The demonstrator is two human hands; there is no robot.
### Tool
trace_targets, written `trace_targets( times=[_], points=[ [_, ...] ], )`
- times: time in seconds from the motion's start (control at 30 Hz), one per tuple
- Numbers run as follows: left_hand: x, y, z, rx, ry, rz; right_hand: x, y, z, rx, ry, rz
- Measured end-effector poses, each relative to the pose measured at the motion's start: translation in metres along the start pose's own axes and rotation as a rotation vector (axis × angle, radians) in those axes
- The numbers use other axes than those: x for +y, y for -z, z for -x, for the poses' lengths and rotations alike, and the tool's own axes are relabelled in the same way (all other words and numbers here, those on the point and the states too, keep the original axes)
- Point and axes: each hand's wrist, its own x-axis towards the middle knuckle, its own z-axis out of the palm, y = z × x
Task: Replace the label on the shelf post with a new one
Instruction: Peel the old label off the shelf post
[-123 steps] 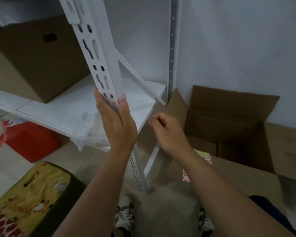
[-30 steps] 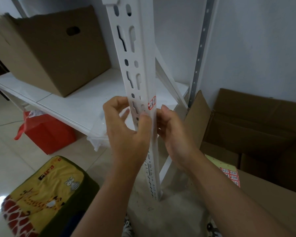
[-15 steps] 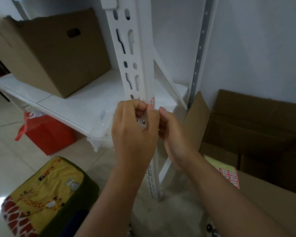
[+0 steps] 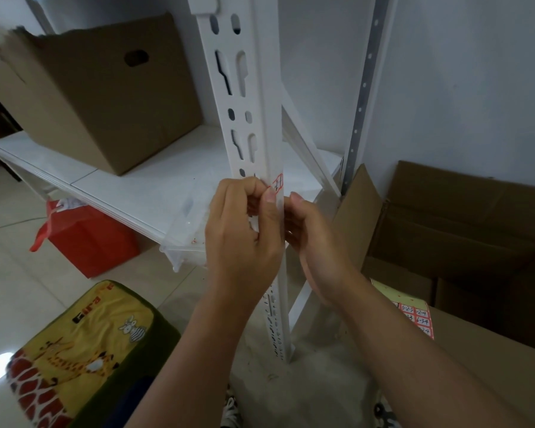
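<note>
Shelf post (image 4: 261,118): the tall white post with holes stands straight up in the middle, right in front of you.
Your left hand (image 4: 241,239): your fingers are curled at the front of the post. Your thumb lies flat along the post edge. Your fingertips pinch at the lower corner of the label.
Your right hand (image 4: 314,242): it sits on the right side of the post, just beside your left hand. Your fingers curl in behind the post, and you cannot tell from here if they grip it or hold anything.
Label (image 4: 278,184): the small white sticker with a red edge is on the post corner, just above your left thumb. It has dark writing on it.
What changed: half a second ago your left hand covered more of the label. Now the label shows more, and your left fingers are bunched at its lower left edge. Your right hand has stayed in about the same spot.
Arms: both of your arms reach up and forward from the bottom, and your hands meet at the post.
Sticker sheet (image 4: 416,316): a sheet of red-edged labels lies on the brown box (image 4: 464,230) to your right.
</note>
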Motion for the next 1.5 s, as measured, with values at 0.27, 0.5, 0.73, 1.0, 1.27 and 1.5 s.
trace_targets(
  times=[0.27, 0.5, 0.73, 1.0, 1.27, 1.5],
  points=[
    [-0.004, 0.001, 0.002, 0.042, 0.162, 0.116, -0.001, -0.001, 0.001, -0.014, 0.008, -0.052],
    [-0.002, 0.005, -0.001, 0.058, 0.298, 0.234, 0.000, -0.001, -0.001, 0.004, -0.008, -0.057],
    [-0.001, 0.007, 0.006, 0.086, 0.351, 0.293, -0.002, -0.003, 0.000, 0.011, 0.000, -0.058],
    [0.001, 0.010, 0.012, 0.098, 0.389, 0.248, -0.004, -0.005, 0.002, 0.011, 0.069, -0.010],
    [0.005, 0.014, 0.012, 0.089, 0.397, 0.232, -0.004, -0.006, 0.003, 0.025, 0.084, 0.054],
    [0.008, 0.016, 0.010, 0.090, 0.437, 0.213, -0.004, -0.007, 0.004, 0.031, 0.088, 0.112]
  ],
)
